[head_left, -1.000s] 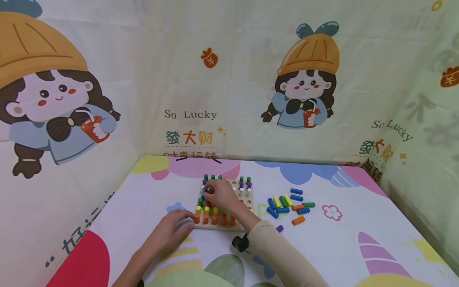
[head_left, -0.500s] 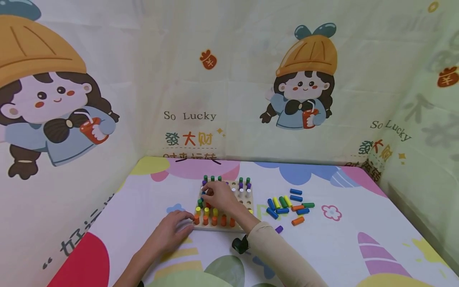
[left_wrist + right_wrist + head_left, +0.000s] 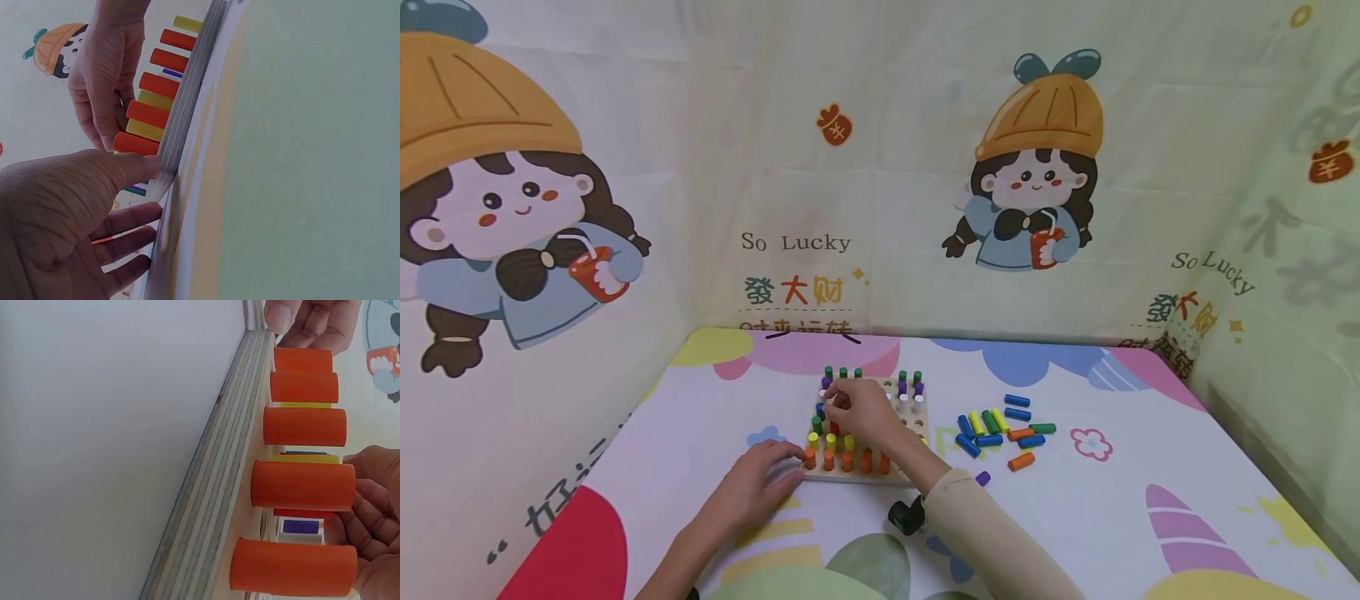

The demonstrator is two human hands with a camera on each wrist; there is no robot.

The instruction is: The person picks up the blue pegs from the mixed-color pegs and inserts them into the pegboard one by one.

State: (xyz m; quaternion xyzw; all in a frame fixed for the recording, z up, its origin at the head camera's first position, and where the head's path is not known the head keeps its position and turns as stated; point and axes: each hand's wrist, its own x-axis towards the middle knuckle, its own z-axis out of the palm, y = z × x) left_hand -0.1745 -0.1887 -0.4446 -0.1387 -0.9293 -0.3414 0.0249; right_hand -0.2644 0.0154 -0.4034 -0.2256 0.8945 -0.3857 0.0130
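Note:
A wooden pegboard (image 3: 857,477) with rows of coloured pegs lies on the table. My left hand (image 3: 765,483) holds its near left corner, thumb against the front edge; in the left wrist view that thumb (image 3: 134,169) touches the layered edge, with other fingers (image 3: 128,244) lower down. Over the board's left part, my right hand (image 3: 859,408) reaches across, thumb and index finger together at a blue peg (image 3: 821,412). The fingertips partly cover that peg. Orange pegs (image 3: 303,485) fill much of the near row, with yellow pegs (image 3: 813,441) behind. The right hand and wrist hide the board's middle.
Loose blue, yellow, green and orange pegs (image 3: 989,441) lie right of the board. A purple peg (image 3: 982,478) sits near the right sleeve (image 3: 992,533). A black object (image 3: 907,517) shows beneath the right wrist. Printed cloth walls (image 3: 902,192) stand behind the table.
The blue peg at my right fingertips now shows lower and further left, standing at the board's left side. The right hand has barely moved; the left hand stays at the corner.

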